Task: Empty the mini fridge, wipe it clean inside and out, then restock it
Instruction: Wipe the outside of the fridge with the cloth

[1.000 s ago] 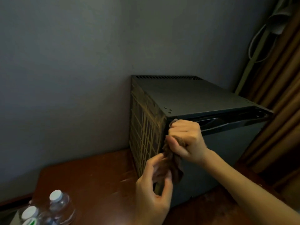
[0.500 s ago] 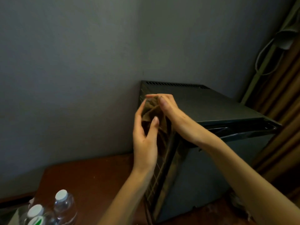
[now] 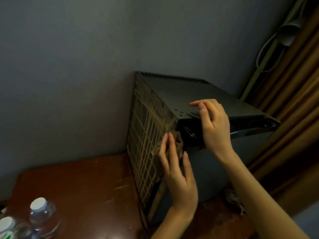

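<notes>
The dark grey, box-shaped metal mini fridge [image 3: 189, 94] stands in the middle of the frame on the reddish-brown wooden bench [image 3: 77, 187], its back against the grey wall [image 3: 69, 66]. The side facing lower left carries a dusty wire grid [image 3: 145, 144]. My left hand [image 3: 177, 175] is at the fridge's front left corner, fingers straight and close together, pressing a crumpled brown cloth [image 3: 178, 144] flat against that corner just below the top edge. My right hand [image 3: 215, 128] lies over the front edge of the fridge top, fingers loosely bent and spread, the forefinger stretched toward the left; I see nothing gripped in it, though a scrap of the cloth shows under the heel of the palm. Two clear plastic water bottles [image 3: 42, 211] with white caps stand at the lower left of the frame, well apart from the fridge. A brown pleated curtain [image 3: 293, 109] hangs along the right edge.
</notes>
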Demonstrator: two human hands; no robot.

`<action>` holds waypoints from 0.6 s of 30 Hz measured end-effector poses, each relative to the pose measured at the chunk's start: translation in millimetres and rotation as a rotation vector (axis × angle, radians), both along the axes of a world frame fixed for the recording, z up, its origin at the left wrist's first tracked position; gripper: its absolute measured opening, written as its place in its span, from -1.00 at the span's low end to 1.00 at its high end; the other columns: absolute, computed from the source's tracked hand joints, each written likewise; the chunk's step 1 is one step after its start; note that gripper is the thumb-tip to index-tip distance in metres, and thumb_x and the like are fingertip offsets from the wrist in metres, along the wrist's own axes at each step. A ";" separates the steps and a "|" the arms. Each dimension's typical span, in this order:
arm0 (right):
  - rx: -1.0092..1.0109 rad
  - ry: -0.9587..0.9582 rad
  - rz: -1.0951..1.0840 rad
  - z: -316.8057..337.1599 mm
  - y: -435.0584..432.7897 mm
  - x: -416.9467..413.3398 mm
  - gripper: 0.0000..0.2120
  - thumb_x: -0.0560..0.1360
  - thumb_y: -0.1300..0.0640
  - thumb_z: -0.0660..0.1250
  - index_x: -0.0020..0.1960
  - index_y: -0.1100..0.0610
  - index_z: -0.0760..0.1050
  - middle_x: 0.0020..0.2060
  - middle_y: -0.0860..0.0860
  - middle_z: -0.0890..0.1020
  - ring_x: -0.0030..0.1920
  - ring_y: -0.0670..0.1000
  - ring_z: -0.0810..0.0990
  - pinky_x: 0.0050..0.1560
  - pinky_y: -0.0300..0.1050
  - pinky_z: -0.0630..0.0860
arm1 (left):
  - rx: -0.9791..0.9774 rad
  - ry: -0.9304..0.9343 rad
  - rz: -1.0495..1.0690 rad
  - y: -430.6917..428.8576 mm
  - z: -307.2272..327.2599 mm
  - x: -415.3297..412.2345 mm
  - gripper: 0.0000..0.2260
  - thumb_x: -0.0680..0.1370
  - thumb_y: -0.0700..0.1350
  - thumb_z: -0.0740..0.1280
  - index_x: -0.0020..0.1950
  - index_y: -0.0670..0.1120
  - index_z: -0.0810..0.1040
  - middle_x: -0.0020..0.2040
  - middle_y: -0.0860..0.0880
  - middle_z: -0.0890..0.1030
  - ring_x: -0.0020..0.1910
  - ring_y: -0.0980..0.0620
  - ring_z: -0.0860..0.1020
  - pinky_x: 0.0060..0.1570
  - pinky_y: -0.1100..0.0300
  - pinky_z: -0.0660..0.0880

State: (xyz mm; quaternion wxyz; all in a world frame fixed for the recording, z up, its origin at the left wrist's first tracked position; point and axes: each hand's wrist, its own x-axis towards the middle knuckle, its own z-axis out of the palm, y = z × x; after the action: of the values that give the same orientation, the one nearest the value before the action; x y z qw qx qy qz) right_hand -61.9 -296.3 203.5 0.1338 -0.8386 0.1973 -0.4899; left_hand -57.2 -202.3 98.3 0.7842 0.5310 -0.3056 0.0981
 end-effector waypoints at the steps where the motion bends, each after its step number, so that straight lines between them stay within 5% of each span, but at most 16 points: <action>1: -0.035 -0.024 -0.015 -4.5 2.2 -1.8 -0.71 0.63 0.03 0.07 0.02 0.00 0.57 -0.05 -0.15 0.56 0.00 -0.16 0.50 0.02 -0.19 0.37 | -0.002 -0.020 -0.004 -1.7 1.9 1.2 -0.55 0.67 -0.01 0.08 0.56 0.02 0.11 0.52 -0.02 0.19 0.51 0.10 0.18 0.40 0.36 0.16; 6: -0.056 -0.101 -0.027 -13.1 7.3 -0.6 -0.71 0.64 0.07 0.03 -0.01 -0.03 0.53 -0.10 -0.16 0.56 -0.07 -0.14 0.52 -0.07 -0.19 0.39 | 0.000 -0.054 -0.052 -1.8 13.1 3.9 -0.49 0.67 0.01 0.02 0.54 -0.24 0.04 0.55 -0.15 0.16 0.54 0.04 0.10 0.45 0.33 0.07; 14: -0.093 -0.214 -0.060 -18.8 12.5 3.5 -0.68 0.63 0.14 0.05 -0.12 0.06 0.56 -0.19 -0.14 0.56 -0.16 -0.14 0.50 -0.19 -0.39 0.29 | 0.141 -0.022 0.066 5.6 -61.5 2.3 -0.63 0.67 -0.01 0.09 0.46 -0.07 0.32 0.45 -0.01 0.36 0.43 0.03 0.35 0.34 0.25 0.35; 18: -0.108 -0.249 -0.046 -20.9 13.8 3.3 -0.69 0.63 0.18 0.07 -0.14 0.05 0.54 -0.22 -0.15 0.54 -0.18 -0.12 0.50 -0.19 -0.31 0.33 | 0.116 0.007 0.094 4.7 -37.7 2.1 -0.65 0.65 -0.06 0.13 0.42 -0.10 0.37 0.38 -0.04 0.46 0.39 0.05 0.41 0.29 0.11 0.43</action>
State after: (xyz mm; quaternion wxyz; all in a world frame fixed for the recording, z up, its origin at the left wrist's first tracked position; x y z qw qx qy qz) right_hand -58.6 -282.5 182.6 0.1005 -0.7726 0.1715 -0.6030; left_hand -55.1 -197.7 60.6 0.7475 0.5898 -0.2830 0.1151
